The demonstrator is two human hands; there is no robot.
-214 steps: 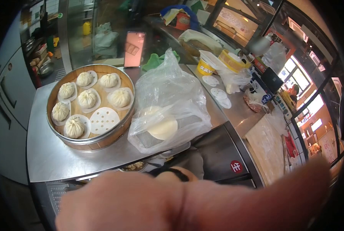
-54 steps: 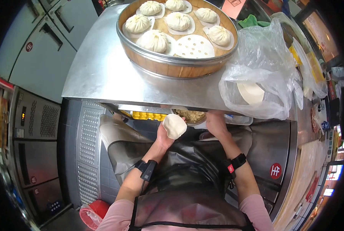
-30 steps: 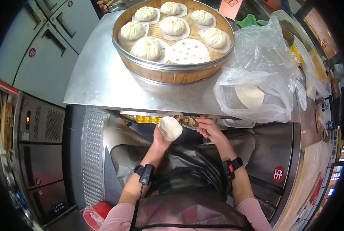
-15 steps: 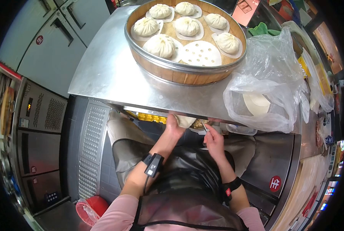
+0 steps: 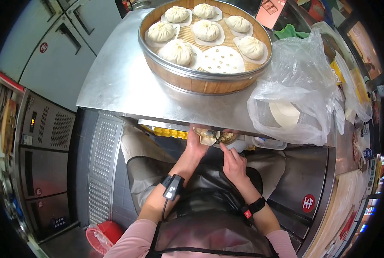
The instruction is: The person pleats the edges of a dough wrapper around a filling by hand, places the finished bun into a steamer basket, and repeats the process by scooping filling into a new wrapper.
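Observation:
Cupped under the steel table's edge, my left hand holds a round dough wrapper with filling on it. My right hand is closed on a slim metal utensil, its end dark against the filling in the wrapper. Just right of the wrapper sits a container of filling, partly hidden by the table edge. Above, on the table, stands a round bamboo steamer with several pleated buns on paper liners. One perforated liner at its front carries no bun.
A clear plastic bag with round pale wrappers inside lies on the steel table, right of the steamer. A yellow tray and a clear lidded box sit under the table edge. A red bin stands at lower left.
The utensil has moved left from the filling container to the wrapper, which now has filling on it. My right hand has come closer to my left and turned.

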